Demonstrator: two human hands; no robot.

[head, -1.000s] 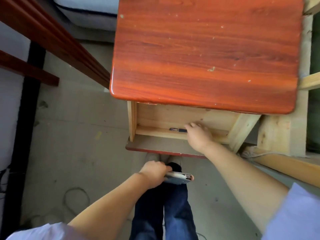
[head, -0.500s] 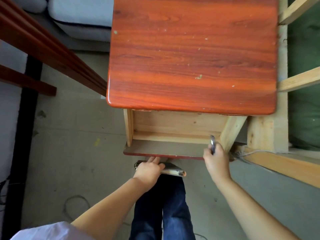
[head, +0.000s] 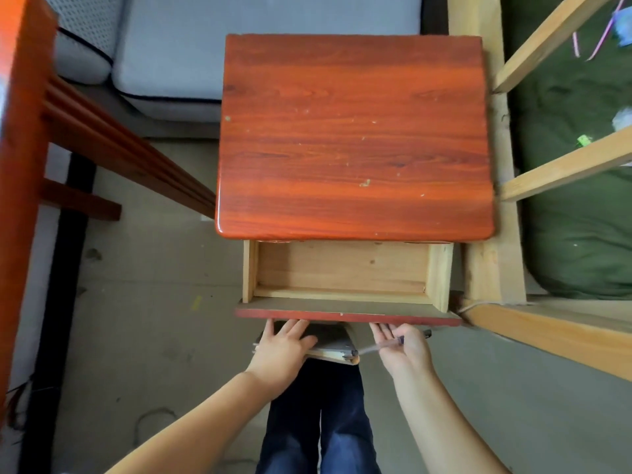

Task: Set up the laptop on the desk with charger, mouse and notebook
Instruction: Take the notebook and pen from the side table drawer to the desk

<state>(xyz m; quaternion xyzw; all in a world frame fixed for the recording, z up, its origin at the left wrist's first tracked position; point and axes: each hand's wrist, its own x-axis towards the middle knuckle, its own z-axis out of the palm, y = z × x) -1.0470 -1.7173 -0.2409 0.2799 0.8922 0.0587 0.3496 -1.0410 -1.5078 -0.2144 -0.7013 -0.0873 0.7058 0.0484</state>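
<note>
A small desk with a glossy red-brown top (head: 352,138) stands in front of me. Its pale wooden drawer (head: 342,268) is pulled out and shows nothing inside. My left hand (head: 284,347) lies flat on a grey-covered notebook (head: 333,343) and holds it just below the drawer's red front edge (head: 345,314). My right hand (head: 403,347) holds a pen (head: 393,343) across its palm, its fingertips against the drawer front. No laptop, charger or mouse is in view.
A red-brown wooden frame (head: 113,145) runs along the left. Grey cushions (head: 191,46) lie behind the desk. At the right is a pale wooden frame (head: 489,261) with green bedding (head: 574,217). My legs in blue jeans (head: 318,422) are below.
My right hand came out of the drawer with the pen and dropped to the drawer front. My left hand brought the notebook up under that front edge. My view pulled back.
</note>
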